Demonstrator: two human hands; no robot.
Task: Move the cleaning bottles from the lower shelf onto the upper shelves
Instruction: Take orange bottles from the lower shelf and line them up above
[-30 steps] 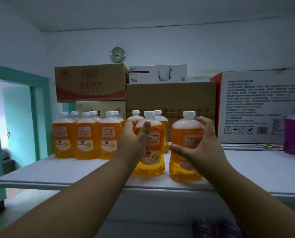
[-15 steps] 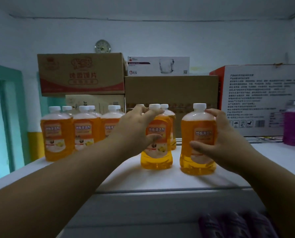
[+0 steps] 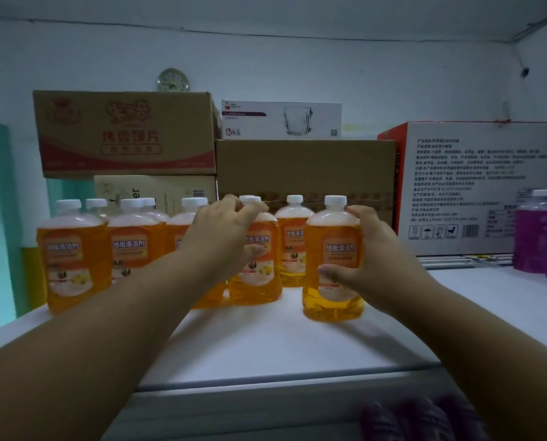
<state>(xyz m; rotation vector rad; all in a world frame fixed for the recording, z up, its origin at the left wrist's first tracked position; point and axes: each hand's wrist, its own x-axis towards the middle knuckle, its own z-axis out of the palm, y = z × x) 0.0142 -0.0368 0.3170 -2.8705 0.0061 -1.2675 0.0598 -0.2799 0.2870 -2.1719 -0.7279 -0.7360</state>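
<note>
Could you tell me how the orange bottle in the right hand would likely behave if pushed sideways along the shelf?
The orange bottle looks nearly full, so probably heavy for its size. It is tall on a narrow base, so a high push may tip it. The shelf looks smooth, so a low push should slide it.

The room was dim with a cool bluish cast; the shelf [image 3: 297, 345] top caught the brightest light, and edges bowed and blurred.
</note>
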